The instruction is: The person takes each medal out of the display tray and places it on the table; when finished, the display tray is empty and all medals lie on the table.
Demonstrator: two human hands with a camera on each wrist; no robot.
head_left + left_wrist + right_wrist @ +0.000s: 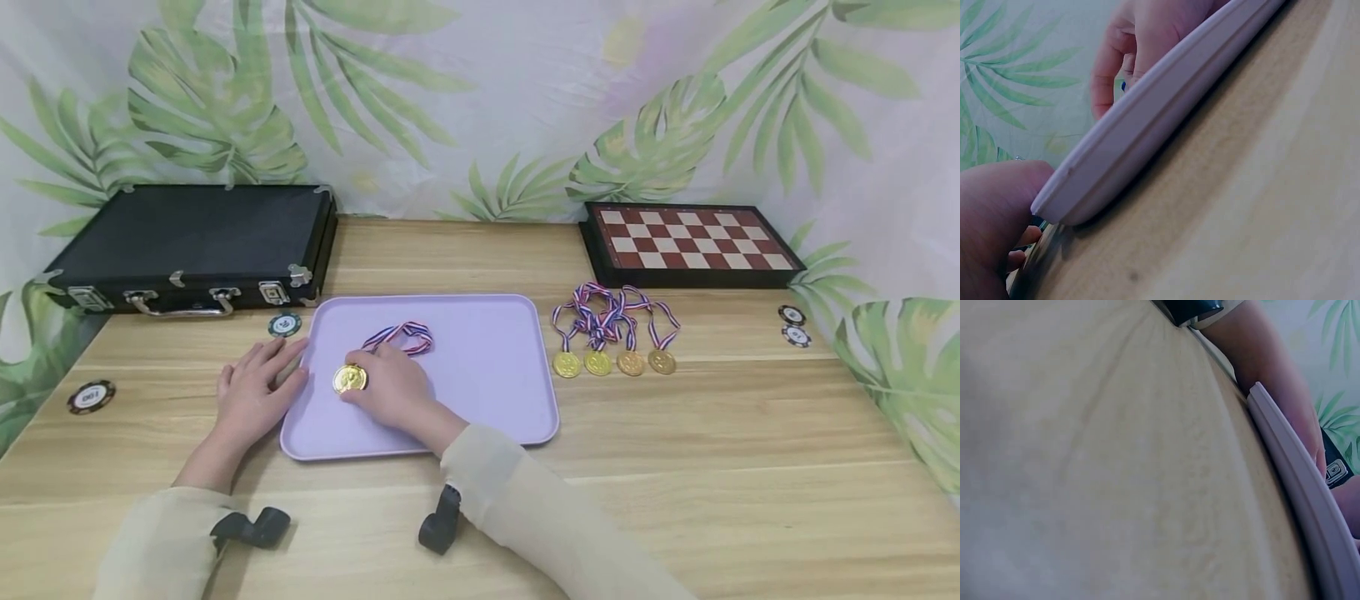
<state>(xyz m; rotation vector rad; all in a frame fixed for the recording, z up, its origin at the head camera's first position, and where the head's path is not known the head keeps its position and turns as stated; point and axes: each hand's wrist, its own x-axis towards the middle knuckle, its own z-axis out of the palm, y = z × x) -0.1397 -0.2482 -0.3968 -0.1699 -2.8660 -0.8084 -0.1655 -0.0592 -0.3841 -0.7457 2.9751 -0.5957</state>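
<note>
A pale purple tray (480, 383) lies on the wooden table in front of me. Over its left half, my right hand (393, 387) pinches a gold medal (349, 379) between thumb and fingers. The medal's red, white and blue ribbon (412, 337) lies looped on the tray behind the fingers. My left hand (255, 400) rests at the tray's left edge with its fingers extended. In the left wrist view, the left thumb (1004, 181) is right at the tray's corner. The tray's side hides the medal in both wrist views.
Several medals (597, 362) with tangled ribbons (596, 321) lie right of the tray. A black case (195, 233) stands back left, a chessboard box (690, 242) back right. Poker chips lie near the case (284, 324), at far left (92, 397) and at right (796, 336).
</note>
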